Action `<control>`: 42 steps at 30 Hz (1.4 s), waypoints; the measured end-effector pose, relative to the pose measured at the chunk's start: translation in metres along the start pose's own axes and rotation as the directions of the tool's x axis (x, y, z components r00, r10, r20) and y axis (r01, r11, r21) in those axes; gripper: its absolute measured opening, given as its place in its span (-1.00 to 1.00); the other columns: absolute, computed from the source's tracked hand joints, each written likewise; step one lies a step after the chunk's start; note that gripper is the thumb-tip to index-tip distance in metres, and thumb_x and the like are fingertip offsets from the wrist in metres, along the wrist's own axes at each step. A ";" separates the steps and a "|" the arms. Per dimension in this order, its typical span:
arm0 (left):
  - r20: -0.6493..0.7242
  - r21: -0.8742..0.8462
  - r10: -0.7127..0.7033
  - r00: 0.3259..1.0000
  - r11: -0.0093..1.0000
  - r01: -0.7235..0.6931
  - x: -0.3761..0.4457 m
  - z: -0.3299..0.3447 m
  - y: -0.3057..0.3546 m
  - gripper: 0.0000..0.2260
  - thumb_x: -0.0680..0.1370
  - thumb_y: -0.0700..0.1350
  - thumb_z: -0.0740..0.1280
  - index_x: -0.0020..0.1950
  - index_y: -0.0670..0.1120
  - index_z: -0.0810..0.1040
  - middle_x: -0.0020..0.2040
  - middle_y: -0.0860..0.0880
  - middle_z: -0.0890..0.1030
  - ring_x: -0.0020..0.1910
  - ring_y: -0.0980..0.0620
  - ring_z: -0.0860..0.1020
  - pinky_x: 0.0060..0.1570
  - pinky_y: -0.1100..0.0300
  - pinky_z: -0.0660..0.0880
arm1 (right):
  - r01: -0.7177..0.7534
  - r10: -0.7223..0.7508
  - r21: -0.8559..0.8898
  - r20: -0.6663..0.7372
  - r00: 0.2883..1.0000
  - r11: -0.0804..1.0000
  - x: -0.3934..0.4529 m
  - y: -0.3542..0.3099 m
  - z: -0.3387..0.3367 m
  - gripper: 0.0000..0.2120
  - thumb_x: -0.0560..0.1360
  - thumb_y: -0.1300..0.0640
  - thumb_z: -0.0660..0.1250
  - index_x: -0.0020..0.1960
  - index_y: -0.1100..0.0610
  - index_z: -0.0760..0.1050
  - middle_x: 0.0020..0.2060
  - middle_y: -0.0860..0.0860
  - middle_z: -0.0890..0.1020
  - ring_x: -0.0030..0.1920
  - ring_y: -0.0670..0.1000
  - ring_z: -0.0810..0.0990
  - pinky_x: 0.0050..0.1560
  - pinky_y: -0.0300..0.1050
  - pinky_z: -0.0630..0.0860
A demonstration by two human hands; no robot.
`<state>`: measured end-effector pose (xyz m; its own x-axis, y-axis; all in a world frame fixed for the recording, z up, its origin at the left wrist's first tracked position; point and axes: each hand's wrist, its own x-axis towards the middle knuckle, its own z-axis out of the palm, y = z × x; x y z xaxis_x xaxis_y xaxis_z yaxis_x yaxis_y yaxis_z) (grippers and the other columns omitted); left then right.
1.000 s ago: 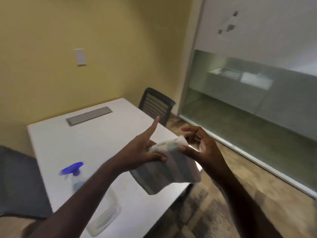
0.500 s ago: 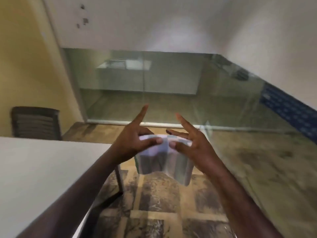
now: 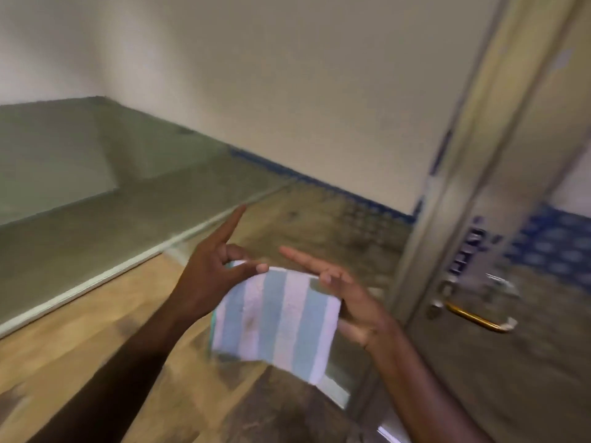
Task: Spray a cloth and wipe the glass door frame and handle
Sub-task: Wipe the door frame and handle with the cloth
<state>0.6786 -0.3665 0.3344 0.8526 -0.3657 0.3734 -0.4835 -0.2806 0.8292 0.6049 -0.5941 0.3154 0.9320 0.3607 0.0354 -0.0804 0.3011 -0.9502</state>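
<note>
A blue-and-white striped cloth (image 3: 278,321) hangs folded between my two hands at the centre of the view. My left hand (image 3: 211,273) pinches its upper left corner with thumb and finger, index finger pointing up. My right hand (image 3: 345,295) grips the upper right edge, fingers stretched out. To the right stands the glass door with its metal frame (image 3: 447,199), a lock plate (image 3: 463,254) and a gold lever handle (image 3: 473,316). My right hand is a short way left of the handle, not touching it.
A frosted glass wall (image 3: 80,193) with a pale bottom rail runs along the left. Wood-look floor (image 3: 80,330) lies below my arms. A white wall with a blue patterned strip (image 3: 319,183) shows beyond the glass.
My view has swung right from the table, chair and spray bottle to the glass door. Both hands have kept hold of the cloth, which now hangs spread flatter.
</note>
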 end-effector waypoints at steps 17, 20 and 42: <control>0.797 -0.329 0.337 0.501 0.938 -0.107 0.118 0.174 -0.050 0.04 0.25 0.24 0.63 0.59 0.31 0.11 -0.27 -0.13 0.71 -0.35 0.21 0.51 -0.29 0.27 0.42 | 0.310 0.039 0.332 -0.737 0.675 0.891 -0.066 0.083 -0.023 -0.27 0.46 0.12 0.52 0.55 0.21 0.33 0.54 0.28 0.33 0.53 0.29 0.35 0.54 0.16 0.29; 0.845 -0.379 0.381 0.376 0.922 -0.082 0.118 0.203 -0.050 -0.03 0.39 -0.02 0.65 0.60 0.31 0.11 -0.22 -0.18 0.71 -0.29 0.17 0.53 -0.20 0.20 0.45 | 0.462 0.063 0.397 -0.808 0.586 0.793 -0.071 0.094 -0.026 -0.20 0.39 -0.31 0.50 0.53 -0.10 0.35 0.56 0.07 0.20 0.44 -0.22 0.42 0.43 -0.29 0.36; 0.261 0.475 0.957 0.127 -0.013 -0.880 0.296 0.313 0.066 -0.39 0.74 0.09 0.09 0.65 -0.31 0.14 0.64 -0.33 0.16 0.63 -0.29 0.16 0.59 -0.29 -0.02 | -0.189 -0.799 -0.900 -0.231 -0.555 0.392 -0.034 -0.042 -0.141 -0.38 0.64 0.23 0.14 0.64 -0.05 0.05 0.52 -0.17 0.39 0.37 -0.10 0.56 0.21 -0.17 0.59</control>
<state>0.8363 -0.7709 0.3696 -0.4066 -0.5466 0.7321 -0.8378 -0.0965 -0.5374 0.6267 -0.7435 0.3100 -0.3713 -0.6450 0.6679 0.1108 -0.7449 -0.6579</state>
